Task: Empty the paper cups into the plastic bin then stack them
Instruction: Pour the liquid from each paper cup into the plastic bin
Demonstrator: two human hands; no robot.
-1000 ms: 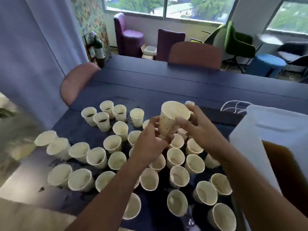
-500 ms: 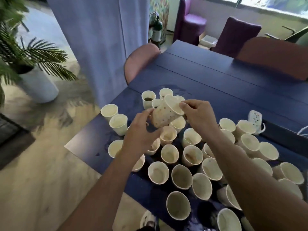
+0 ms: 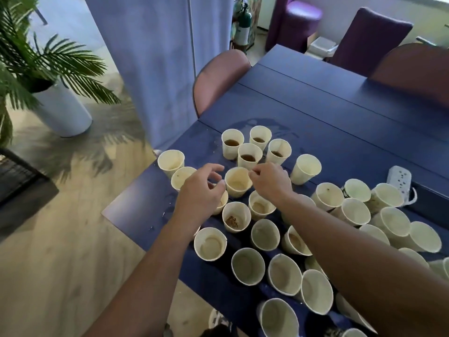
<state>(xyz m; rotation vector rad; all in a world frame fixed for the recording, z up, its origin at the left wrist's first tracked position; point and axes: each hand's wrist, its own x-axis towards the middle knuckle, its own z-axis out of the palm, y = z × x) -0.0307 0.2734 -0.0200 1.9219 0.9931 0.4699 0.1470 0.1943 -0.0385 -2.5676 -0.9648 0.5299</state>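
Several cream paper cups stand upright on the dark blue table (image 3: pixel 328 132). One emptied paper cup (image 3: pixel 237 183) stands between my hands. My left hand (image 3: pixel 200 193) hovers just left of it with fingers spread and loosely bent, holding nothing. My right hand (image 3: pixel 271 182) is at its right side, bent fingertips touching the rim. Behind it, several cups hold brown liquid (image 3: pixel 232 142). A cup with brown dregs (image 3: pixel 235 218) stands nearer to me. The plastic bin is out of view.
The table's left corner (image 3: pixel 109 210) lies close to the cups, with wet patches around it. A pink chair (image 3: pixel 218 76) stands at the far left side. A white power strip (image 3: pixel 398 178) lies at the right. A potted palm (image 3: pixel 48 88) is on the floor.
The cup I held tilted in both hands above the others now stands upright on the table. My left hand has let go of it. My view has swung left and down.
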